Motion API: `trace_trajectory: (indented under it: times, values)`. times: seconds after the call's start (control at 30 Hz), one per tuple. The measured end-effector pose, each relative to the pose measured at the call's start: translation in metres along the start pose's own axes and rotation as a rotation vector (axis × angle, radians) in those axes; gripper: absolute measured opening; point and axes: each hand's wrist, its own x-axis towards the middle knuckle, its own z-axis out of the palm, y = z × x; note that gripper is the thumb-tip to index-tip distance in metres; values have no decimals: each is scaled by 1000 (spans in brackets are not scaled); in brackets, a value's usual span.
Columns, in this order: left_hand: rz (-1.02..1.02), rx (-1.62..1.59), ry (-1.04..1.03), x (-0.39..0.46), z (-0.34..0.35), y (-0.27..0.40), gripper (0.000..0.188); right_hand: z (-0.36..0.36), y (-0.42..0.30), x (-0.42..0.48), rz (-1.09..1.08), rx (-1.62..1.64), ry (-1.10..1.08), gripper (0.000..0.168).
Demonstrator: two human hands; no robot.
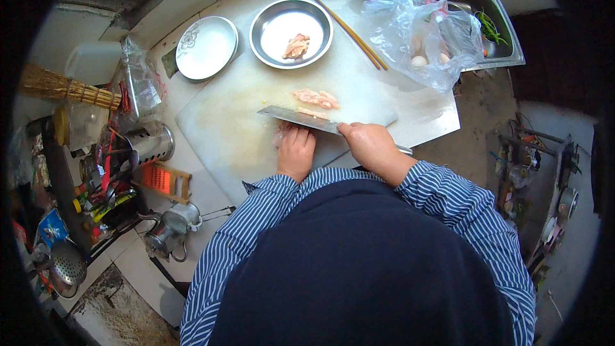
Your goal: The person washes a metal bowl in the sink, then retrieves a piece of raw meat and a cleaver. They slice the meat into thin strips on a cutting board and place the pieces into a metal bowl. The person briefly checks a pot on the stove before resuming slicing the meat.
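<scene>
My right hand (372, 146) grips the handle of a cleaver (300, 118), whose blade points left over a white cutting board (226, 115). Sliced raw meat (317, 98) lies just beyond the blade, and a thin strip rests along its far edge. Close to the near side of the blade, my left hand (295, 149) has its fingers bent over a piece of raw meat (280, 134), mostly hidden by the fingers. Beyond the slices, a round metal dish (266, 33) holds a small heap of cut meat (296, 46).
Stacked plates (204, 48) stand left of the dish; wooden chopsticks (353, 33) lie to its right. A plastic bag with eggs (399, 19) sits beside the sink (516, 53). At left are a grater (182, 185), a metal kettle (168, 230) and a straw brush (72, 89).
</scene>
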Motion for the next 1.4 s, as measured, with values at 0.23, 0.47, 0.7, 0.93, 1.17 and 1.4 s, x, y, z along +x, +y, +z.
trace_trajectory:
  times: [0.23, 0.47, 0.7, 0.93, 1.17, 1.4]
  values:
    - [51, -5, 195, 11, -4, 0, 20, -8, 26, -28, 65, 53, 43, 21]
    - [30, -22, 176, 9, -4, 2, 23, -11, 33, -46, 115, 54, 120, 22]
    - [65, 14, 211, 6, 0, -1, 23, -7, 19, -50, -18, 126, 148, 25]
    - [33, 33, 138, 6, -7, 2, 21, -11, 14, -46, -5, 80, 17, 20]
    - [1, -44, 199, 5, 0, -2, 19, -9, 4, -27, -44, 18, 17, 12]
    - [-21, 31, 61, 4, -5, 2, 19, -9, -7, -3, -57, 15, -42, 15]
